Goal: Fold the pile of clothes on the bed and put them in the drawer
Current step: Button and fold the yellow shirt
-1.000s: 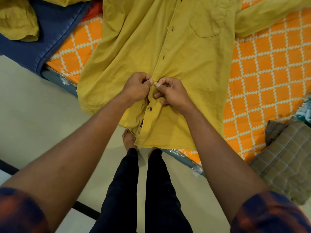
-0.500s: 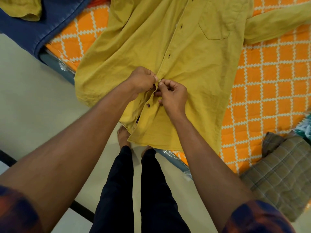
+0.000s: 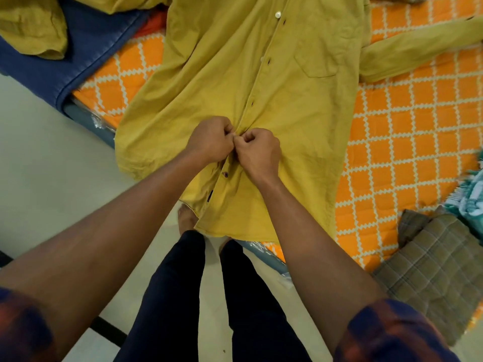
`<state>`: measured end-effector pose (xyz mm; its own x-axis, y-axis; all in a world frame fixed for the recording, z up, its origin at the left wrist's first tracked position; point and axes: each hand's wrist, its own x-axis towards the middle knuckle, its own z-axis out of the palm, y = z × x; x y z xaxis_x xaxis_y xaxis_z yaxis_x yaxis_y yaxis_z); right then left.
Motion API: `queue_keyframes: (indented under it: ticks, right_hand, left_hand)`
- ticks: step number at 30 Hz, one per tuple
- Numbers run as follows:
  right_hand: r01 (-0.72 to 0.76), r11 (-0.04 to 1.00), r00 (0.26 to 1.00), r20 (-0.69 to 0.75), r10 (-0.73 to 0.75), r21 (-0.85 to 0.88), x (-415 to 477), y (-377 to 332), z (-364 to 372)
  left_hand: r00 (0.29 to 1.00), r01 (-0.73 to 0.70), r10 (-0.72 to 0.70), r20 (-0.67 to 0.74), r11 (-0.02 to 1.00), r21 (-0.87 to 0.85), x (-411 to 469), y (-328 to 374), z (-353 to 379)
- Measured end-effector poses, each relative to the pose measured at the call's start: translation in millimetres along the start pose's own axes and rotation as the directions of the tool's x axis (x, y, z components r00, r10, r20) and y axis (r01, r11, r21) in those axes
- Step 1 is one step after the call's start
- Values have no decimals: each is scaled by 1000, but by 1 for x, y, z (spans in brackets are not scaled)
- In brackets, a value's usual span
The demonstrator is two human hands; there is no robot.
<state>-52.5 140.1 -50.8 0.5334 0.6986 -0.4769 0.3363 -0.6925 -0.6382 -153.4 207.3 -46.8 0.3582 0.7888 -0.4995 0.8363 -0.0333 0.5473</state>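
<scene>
Shirt [image 3: 209,74], yellow and long-sleeved, lies front up on the bed [image 3: 405,142], its hem hanging over the near edge. It lies as it did 0.5 s ago, and both hands are at the same spot on the button strip, just beyond the reddish button [image 3: 225,174]. The right hand's fingers, then stretched across the strip, are now curled in tighter, and the 2 hands have drawn together until their knuckles touch.

The left hand [image 3: 209,145] has its fingers curled and pinches the strip from the left. The right hand [image 3: 257,150] is curled the same way and pinches it from the right. What sits between the fingertips is hidden.

The shirt spreads out on every side of the hands. Its body lies to their left and right, and the upper front with a white button [image 3: 277,14] lies beyond them. The lower front runs from the hands to the near edge, its 2 edges slightly apart. The pocket [image 3: 318,61] lies beyond and to the right of the right hand, and 1 sleeve [image 3: 418,48] stretches toward the right.

At the left end of the near edge a blue cloth [image 3: 86,48] hangs over, with another yellow garment [image 3: 31,24] on it. At the right end a checked cloth [image 3: 444,270] drapes over the edge, with a teal cloth [image 3: 470,197] just beyond it.
</scene>
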Motion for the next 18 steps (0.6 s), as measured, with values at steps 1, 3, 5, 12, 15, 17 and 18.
queue_keyframes:
  ticks: [1,3,5,12,15,17,18]
  right_hand:
    - [-19,999,1000,16,19,-31,2,-4,-4]
    - [-42,997,999,21,43,-70,6,-11,-14]
    - [-53,997,998,-44,51,-49,11,-20,-25]
    - [-38,998,974,-223,28,-40,33,-42,-27]
    - [11,973,986,-159,-50,-232,38,-47,-14]
    - [-6,953,989,-144,-39,-301,39,-48,-10]
    - [-27,945,989,-145,-21,-325,40,-48,-11]
  left_hand:
    - [999,-41,41,-20,999,11,0,-1,-4]
    - [991,-125,124,-58,992,-7,5,-1,-11]
    - [978,-201,198,-67,979,-40,13,1,-20]
    - [960,-271,276,44,958,-91,58,22,-36]
    - [956,-273,278,92,960,-61,65,24,-37]
    - [953,-286,290,93,957,-48,69,21,-35]
    - [952,-286,292,98,956,-62,70,19,-35]
